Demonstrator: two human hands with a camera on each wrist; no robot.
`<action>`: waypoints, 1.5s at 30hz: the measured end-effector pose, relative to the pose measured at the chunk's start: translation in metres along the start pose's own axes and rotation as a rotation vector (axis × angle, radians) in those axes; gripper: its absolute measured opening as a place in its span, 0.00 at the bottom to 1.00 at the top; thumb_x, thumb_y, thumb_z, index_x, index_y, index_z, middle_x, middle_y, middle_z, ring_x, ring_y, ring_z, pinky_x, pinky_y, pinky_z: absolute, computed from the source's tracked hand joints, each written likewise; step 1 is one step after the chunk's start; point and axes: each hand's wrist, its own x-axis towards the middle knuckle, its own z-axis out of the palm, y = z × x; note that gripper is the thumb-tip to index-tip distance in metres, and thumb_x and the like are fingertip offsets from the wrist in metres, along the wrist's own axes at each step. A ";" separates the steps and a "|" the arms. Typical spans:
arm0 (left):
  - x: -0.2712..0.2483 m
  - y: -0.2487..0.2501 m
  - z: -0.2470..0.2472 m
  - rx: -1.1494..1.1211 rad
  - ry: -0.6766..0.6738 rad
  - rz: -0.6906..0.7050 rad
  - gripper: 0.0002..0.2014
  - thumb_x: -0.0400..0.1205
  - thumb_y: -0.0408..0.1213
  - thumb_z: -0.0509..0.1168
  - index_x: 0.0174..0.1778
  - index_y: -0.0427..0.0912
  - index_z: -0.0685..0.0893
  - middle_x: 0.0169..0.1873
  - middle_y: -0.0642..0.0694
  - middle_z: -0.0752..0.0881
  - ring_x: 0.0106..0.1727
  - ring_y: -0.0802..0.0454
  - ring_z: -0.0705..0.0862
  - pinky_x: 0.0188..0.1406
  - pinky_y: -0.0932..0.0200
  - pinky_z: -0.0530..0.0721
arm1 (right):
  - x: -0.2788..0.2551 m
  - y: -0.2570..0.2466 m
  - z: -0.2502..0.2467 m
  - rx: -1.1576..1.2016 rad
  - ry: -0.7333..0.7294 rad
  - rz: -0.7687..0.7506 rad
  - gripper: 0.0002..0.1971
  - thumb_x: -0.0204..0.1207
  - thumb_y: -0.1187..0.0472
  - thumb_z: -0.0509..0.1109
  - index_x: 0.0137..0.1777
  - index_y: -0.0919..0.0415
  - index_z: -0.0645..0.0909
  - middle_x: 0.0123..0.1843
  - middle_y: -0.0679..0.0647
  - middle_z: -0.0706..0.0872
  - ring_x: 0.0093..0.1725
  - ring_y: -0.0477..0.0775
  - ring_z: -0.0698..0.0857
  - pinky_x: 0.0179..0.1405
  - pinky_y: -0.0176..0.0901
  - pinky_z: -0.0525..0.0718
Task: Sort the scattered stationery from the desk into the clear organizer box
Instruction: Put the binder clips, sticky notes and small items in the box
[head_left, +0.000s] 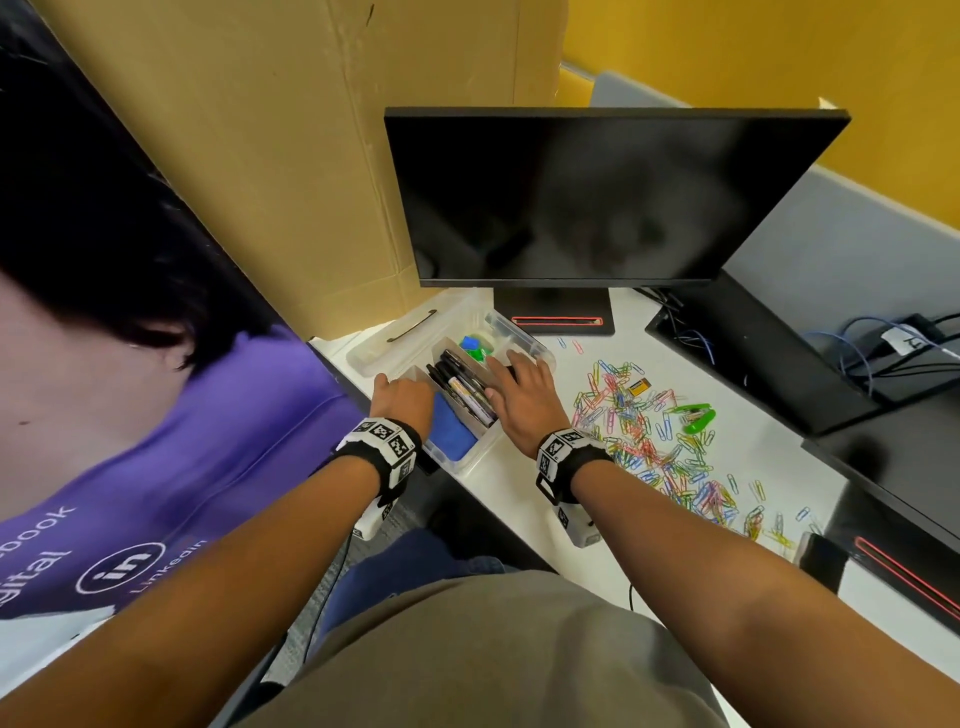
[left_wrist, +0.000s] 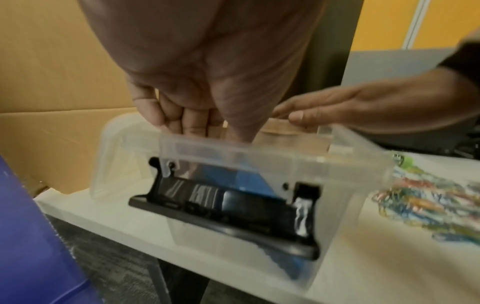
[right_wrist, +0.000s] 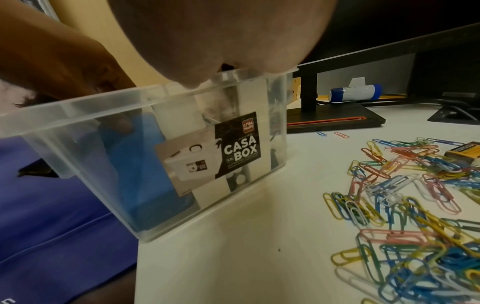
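Head view, worktop (head_left: 769, 447): clear organizer box (head_left: 467, 457) at left edge, holding markers (head_left: 465, 387), blue pad (head_left: 452, 431); my left hand (head_left: 402, 400) grips its rim, right hand (head_left: 524, 395) lies flat across it. Judged partly sorted. Outstanding: paper clips (head_left: 649, 431), green stapler (head_left: 696, 415), staple box (head_left: 640, 386).

"CASA BOX" on organizer box (right_wrist: 103, 98), "Linkedin" on purple banner (head_left: 234, 447)

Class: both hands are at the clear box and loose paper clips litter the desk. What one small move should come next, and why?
Probably slide the clear organizer box a little towards the paper clips. The left hand grips its rim, the right hand rests on it, the box sits at the desk edge, and the clips and green stapler lie outside it.
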 end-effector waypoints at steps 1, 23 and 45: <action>0.001 0.001 0.000 0.023 -0.011 0.000 0.08 0.83 0.39 0.60 0.57 0.47 0.81 0.44 0.50 0.88 0.49 0.49 0.87 0.65 0.50 0.67 | 0.000 0.000 -0.001 -0.001 0.003 -0.001 0.23 0.88 0.50 0.52 0.81 0.54 0.64 0.79 0.61 0.69 0.80 0.62 0.64 0.84 0.59 0.48; 0.012 0.012 -0.014 0.052 -0.322 0.194 0.16 0.87 0.35 0.59 0.70 0.34 0.78 0.67 0.38 0.82 0.67 0.41 0.82 0.65 0.51 0.79 | 0.002 0.004 0.006 0.031 0.042 -0.009 0.26 0.86 0.47 0.45 0.80 0.54 0.66 0.73 0.58 0.74 0.73 0.59 0.71 0.81 0.59 0.59; 0.039 0.006 -0.012 0.074 -0.570 0.238 0.20 0.88 0.42 0.55 0.70 0.33 0.78 0.69 0.37 0.80 0.69 0.41 0.79 0.71 0.51 0.75 | 0.001 0.005 0.006 0.060 0.017 0.006 0.24 0.87 0.48 0.49 0.81 0.52 0.64 0.71 0.55 0.75 0.73 0.58 0.71 0.82 0.56 0.55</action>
